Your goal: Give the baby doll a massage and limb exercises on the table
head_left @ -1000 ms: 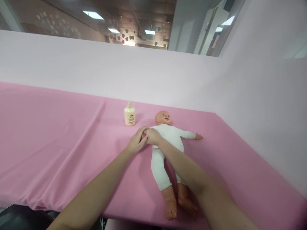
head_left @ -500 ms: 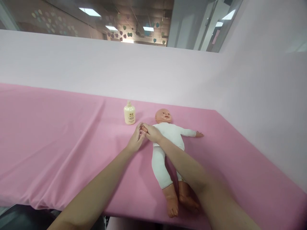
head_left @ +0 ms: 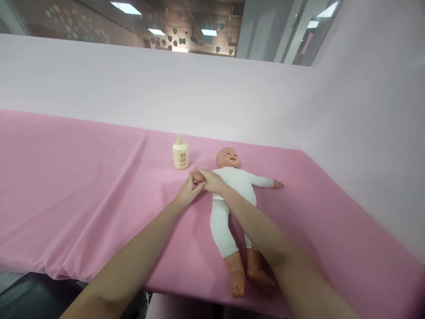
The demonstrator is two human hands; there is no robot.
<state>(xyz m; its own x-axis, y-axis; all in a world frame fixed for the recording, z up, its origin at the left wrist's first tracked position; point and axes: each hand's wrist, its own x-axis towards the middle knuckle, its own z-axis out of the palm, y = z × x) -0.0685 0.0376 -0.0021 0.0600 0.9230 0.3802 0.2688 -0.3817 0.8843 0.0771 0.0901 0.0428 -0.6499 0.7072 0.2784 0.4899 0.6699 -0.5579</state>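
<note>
Clasps the baby doll (head_left: 237, 180) by its small hand (head_left: 198, 177) with left hand (head_left: 187, 191) and right hand (head_left: 211, 180), likely to steady it.

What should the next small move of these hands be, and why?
Perhaps the left hand should gently rub the doll's hand with its thumb: the right hand seems to cover the doll's wrist, which should steady it, and the left thumb lies close by.

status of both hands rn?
Left hand: holding the doll's hand, thumb and fingers around it.
Right hand: closed over the same doll's hand from the other side; some fingers hidden.
</note>
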